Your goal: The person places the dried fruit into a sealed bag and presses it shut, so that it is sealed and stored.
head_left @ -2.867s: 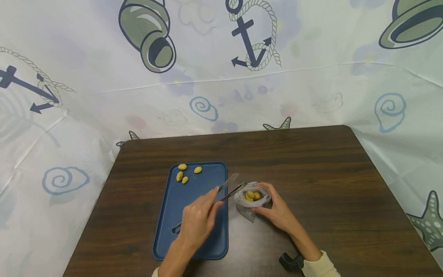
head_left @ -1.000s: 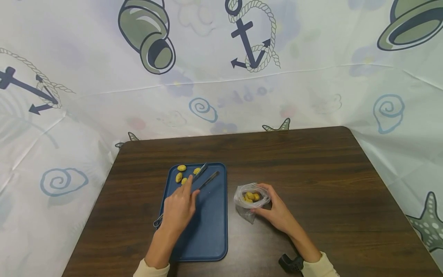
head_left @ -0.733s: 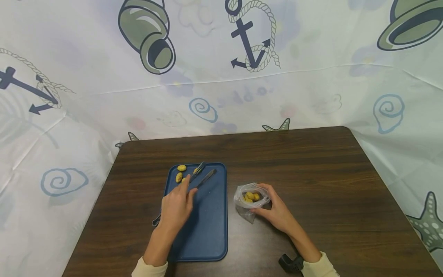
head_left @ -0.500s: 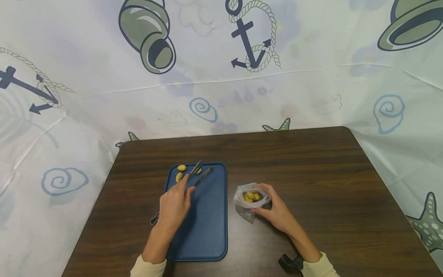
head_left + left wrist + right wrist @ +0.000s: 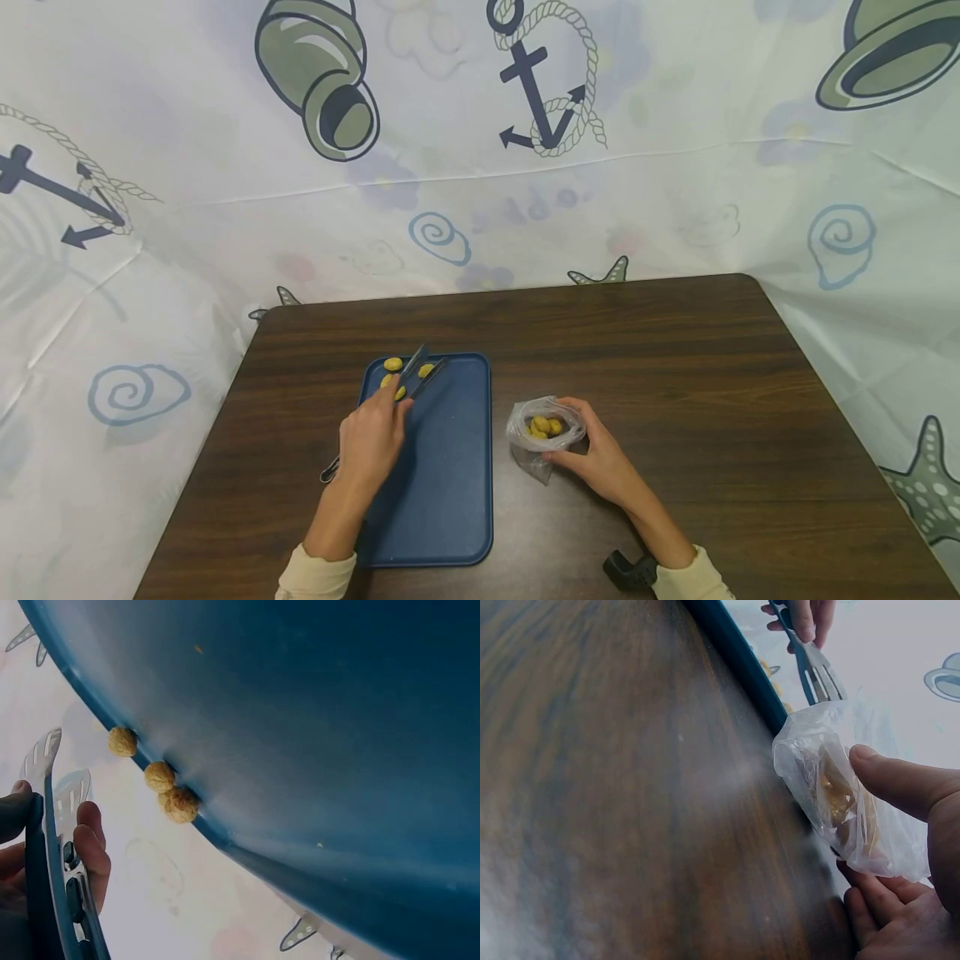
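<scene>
My left hand (image 5: 367, 440) grips metal tongs (image 5: 427, 377) above the far end of a blue tray (image 5: 450, 508). The slotted tips stand apart, close to several small yellow, wrinkled, nut-like pieces (image 5: 393, 364) on the tray. Nothing shows between the tips. In the left wrist view, thumb and fingers hold the tongs (image 5: 52, 832), with some of the pieces (image 5: 122, 741) beyond, along the tray wall. Right of the tray, my right hand (image 5: 600, 458) holds a clear plastic bag (image 5: 527, 448) upright, mouth open. More yellow pieces (image 5: 542, 426) sit inside it.
Tray and bag rest on a dark wooden table (image 5: 675, 375). A black wrist device (image 5: 630, 572) is at my right wrist. Behind the table hangs a white cloth (image 5: 675, 192) printed with anchors and shells. Small crumbs lie on the tray.
My left hand has carried the tongs from beside the bag back over the tray, then slowly left and away toward the pieces. My right hand and the bag have stayed in place.
</scene>
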Demonstrator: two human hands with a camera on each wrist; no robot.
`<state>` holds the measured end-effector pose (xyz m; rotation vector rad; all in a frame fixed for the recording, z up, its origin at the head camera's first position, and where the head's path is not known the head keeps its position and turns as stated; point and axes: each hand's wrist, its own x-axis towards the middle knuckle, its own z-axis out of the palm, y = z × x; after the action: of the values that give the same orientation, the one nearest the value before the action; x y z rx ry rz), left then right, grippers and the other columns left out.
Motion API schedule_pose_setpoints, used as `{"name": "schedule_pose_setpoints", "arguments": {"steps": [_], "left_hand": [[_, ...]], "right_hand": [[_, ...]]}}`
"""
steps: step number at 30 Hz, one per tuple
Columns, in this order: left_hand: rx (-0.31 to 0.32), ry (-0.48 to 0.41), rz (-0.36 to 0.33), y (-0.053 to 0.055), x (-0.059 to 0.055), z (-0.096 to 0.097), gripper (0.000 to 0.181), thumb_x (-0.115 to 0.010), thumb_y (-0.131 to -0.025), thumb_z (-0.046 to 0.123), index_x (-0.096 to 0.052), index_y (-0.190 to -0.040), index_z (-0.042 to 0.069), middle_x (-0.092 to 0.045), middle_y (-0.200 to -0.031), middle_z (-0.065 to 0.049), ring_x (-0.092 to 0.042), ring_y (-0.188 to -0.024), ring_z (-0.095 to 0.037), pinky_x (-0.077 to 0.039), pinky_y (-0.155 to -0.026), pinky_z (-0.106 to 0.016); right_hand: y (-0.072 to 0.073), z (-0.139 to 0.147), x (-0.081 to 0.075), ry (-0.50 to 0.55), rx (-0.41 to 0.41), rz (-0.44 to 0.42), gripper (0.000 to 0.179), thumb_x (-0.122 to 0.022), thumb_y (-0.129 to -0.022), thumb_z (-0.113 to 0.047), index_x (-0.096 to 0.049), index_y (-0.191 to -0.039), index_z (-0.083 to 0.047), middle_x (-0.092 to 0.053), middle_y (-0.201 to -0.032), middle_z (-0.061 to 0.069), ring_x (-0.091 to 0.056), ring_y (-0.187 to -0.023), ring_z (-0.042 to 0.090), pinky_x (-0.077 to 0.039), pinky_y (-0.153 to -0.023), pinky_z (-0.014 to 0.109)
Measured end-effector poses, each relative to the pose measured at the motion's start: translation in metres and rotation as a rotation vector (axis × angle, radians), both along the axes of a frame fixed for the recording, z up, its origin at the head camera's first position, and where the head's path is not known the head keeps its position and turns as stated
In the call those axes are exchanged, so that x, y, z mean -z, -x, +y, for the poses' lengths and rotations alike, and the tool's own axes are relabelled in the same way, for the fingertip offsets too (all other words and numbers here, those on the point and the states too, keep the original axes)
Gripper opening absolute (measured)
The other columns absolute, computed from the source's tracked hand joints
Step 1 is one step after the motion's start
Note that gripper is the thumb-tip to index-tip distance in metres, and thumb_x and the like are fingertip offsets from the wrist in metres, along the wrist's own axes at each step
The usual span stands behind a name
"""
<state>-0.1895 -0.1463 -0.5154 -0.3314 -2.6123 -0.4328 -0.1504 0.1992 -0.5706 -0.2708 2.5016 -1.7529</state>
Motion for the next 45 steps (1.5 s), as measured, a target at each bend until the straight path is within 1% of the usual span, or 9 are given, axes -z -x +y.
{"name": "schedule_pose_setpoints", "arguments": {"steps": [11, 18, 21, 24, 32, 39, 45], "left_hand": [[0.002, 0.024, -0.044, 0.006, 0.007, -0.004, 0.038, -0.069, -0.099, 0.015, -0.065, -0.129, -0.009, -0.075, -0.1, -0.025, -0.072, -0.071, -0.04, -0.056, -0.056, -0.051], [0.012, 0.043, -0.015, 0.01, 0.009, -0.002, 0.036, -0.07, -0.097, 0.012, -0.066, -0.125, -0.009, -0.075, -0.097, -0.026, -0.071, -0.067, -0.041, -0.054, -0.052, -0.051], [0.014, 0.05, -0.015, 0.012, 0.01, -0.002, 0.035, -0.071, -0.096, 0.011, -0.066, -0.124, -0.009, -0.075, -0.097, -0.026, -0.071, -0.068, -0.043, -0.054, -0.051, -0.052], [0.008, 0.059, -0.026, 0.013, 0.01, -0.002, 0.035, -0.071, -0.096, 0.01, -0.066, -0.124, -0.009, -0.075, -0.097, -0.026, -0.07, -0.066, -0.043, -0.053, -0.051, -0.052], [-0.016, 0.081, -0.089, 0.015, 0.011, -0.003, 0.038, -0.07, -0.095, 0.008, -0.063, -0.127, -0.009, -0.074, -0.099, -0.026, -0.069, -0.065, -0.04, -0.053, -0.05, -0.049], [0.0, 0.07, -0.09, 0.015, 0.013, -0.005, 0.037, -0.071, -0.091, 0.003, -0.064, -0.125, -0.009, -0.074, -0.1, -0.027, -0.069, -0.066, -0.042, -0.053, -0.05, -0.051], [0.001, 0.069, -0.118, 0.012, 0.012, -0.005, 0.036, -0.067, -0.092, 0.001, -0.064, -0.126, -0.008, -0.075, -0.1, -0.025, -0.067, -0.06, -0.036, -0.051, -0.047, -0.046]], "right_hand": [[-0.002, 0.0, -0.002, 0.007, -0.005, -0.003, 0.079, -0.088, -0.083, -0.031, -0.042, -0.147, -0.027, -0.05, -0.152, 0.006, -0.045, -0.142, 0.03, -0.031, -0.116, 0.065], [-0.002, 0.0, -0.001, 0.001, -0.003, -0.01, 0.08, -0.088, -0.083, -0.031, -0.042, -0.148, -0.027, -0.049, -0.153, 0.007, -0.044, -0.142, 0.031, -0.031, -0.116, 0.065], [-0.002, 0.0, -0.001, -0.005, -0.003, -0.018, 0.079, -0.088, -0.083, -0.032, -0.042, -0.148, -0.027, -0.049, -0.154, 0.007, -0.044, -0.143, 0.031, -0.031, -0.116, 0.066], [-0.001, 0.0, -0.001, -0.005, 0.0, -0.023, 0.079, -0.087, -0.084, -0.032, -0.042, -0.148, -0.027, -0.049, -0.154, 0.007, -0.044, -0.143, 0.031, -0.031, -0.116, 0.066], [-0.001, 0.0, 0.0, -0.001, -0.003, 0.0, 0.077, -0.087, -0.084, -0.03, -0.044, -0.147, -0.025, -0.05, -0.153, 0.007, -0.045, -0.141, 0.031, -0.032, -0.114, 0.065], [-0.001, 0.0, 0.0, 0.008, -0.004, 0.001, 0.075, -0.087, -0.085, -0.028, -0.044, -0.147, -0.025, -0.049, -0.153, 0.008, -0.044, -0.142, 0.031, -0.031, -0.115, 0.066], [-0.001, 0.0, 0.0, 0.002, 0.002, -0.003, 0.076, -0.087, -0.084, -0.029, -0.044, -0.147, -0.025, -0.049, -0.154, 0.008, -0.044, -0.143, 0.032, -0.03, -0.115, 0.067]]}}
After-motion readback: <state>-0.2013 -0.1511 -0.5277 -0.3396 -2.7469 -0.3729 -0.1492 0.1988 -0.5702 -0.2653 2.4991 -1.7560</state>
